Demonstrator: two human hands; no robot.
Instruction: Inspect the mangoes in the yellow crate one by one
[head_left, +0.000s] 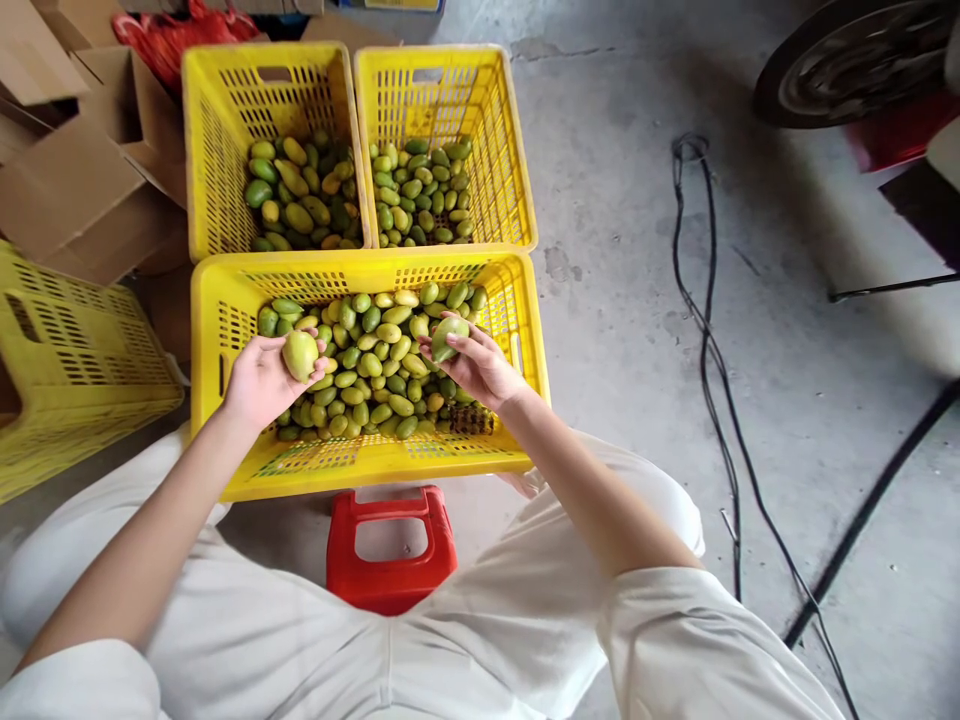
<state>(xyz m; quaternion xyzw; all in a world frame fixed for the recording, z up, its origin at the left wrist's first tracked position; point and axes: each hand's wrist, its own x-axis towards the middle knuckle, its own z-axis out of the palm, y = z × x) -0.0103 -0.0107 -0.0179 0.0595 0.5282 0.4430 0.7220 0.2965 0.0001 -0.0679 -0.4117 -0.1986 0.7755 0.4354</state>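
Over the left part of the front yellow crate, my left hand is turned palm up, its fingers curled round a yellow-green mango. My right hand grips a greener mango between thumb and fingers above the crate's right part. Below both hands, a heap of small green and yellowish mangoes covers much of the crate's bottom. Two more yellow crates stand behind it: the left one has larger green and yellow mangoes, the right one small, mostly green ones.
A red plastic stool shows between my knees. Opened cardboard boxes and a red bag lie at the back left, beside another yellow crate. Black cables run along the concrete floor on the right, near a wheel.
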